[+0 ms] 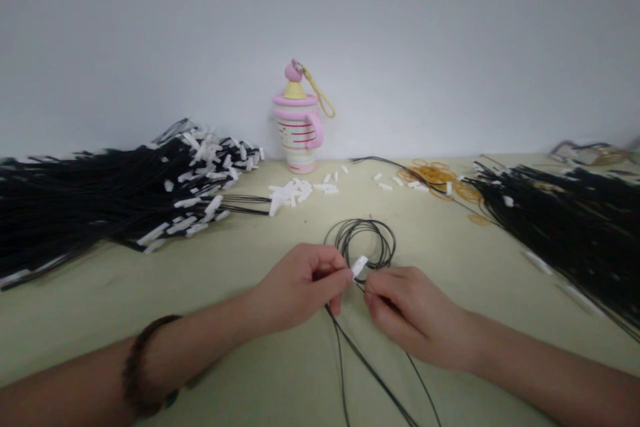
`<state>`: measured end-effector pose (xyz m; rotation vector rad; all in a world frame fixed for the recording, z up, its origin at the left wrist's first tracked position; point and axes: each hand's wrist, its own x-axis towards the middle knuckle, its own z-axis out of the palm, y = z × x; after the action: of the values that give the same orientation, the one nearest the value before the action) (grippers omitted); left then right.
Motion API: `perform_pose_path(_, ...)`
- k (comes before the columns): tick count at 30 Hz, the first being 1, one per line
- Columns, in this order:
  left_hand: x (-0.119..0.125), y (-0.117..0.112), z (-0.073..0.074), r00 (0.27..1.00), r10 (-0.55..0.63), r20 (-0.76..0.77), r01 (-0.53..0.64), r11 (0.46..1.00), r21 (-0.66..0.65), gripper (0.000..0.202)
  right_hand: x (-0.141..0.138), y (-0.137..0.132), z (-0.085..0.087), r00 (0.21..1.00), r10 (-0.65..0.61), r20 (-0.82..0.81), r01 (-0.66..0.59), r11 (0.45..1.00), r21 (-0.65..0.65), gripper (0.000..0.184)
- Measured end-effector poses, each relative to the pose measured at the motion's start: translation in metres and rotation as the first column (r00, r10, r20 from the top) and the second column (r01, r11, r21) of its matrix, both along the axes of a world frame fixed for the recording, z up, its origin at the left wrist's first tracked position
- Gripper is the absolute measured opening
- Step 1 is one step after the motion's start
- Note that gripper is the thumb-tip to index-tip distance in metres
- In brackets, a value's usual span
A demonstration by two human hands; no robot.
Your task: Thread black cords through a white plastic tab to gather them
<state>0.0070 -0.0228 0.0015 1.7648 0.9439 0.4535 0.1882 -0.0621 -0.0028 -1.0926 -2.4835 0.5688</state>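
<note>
Near the middle of the table, my left hand (315, 280) pinches a small white plastic connector (359, 267) between thumb and forefinger. Close beside it, my right hand (413, 310) is closed on a thin black wire, whose short stretch shows between the two hands. Just beyond the hands lies a round coil of black wire (386, 240). Loose lengths of black wire (363, 360) run from beneath my hands toward the near edge. Whether the wire end enters the connector is too small to tell.
A large bundle of black wires (90, 193) with white connectors lies left; another dark wire bundle (565, 213) lies right. Loose white connectors (295, 192) are scattered behind the coil, near yellow rubber bands (433, 177). A pink and white cup (297, 127) stands against the wall.
</note>
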Motion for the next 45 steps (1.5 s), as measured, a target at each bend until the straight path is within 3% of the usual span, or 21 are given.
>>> perform_pose_path(45,0.001,-0.0016,0.0016,1.0,-0.007,-0.014,0.007,1.0,-0.005,0.021,-0.0005,0.0004,0.0,0.999,0.027,0.018,-0.027,0.999,0.024,0.01)
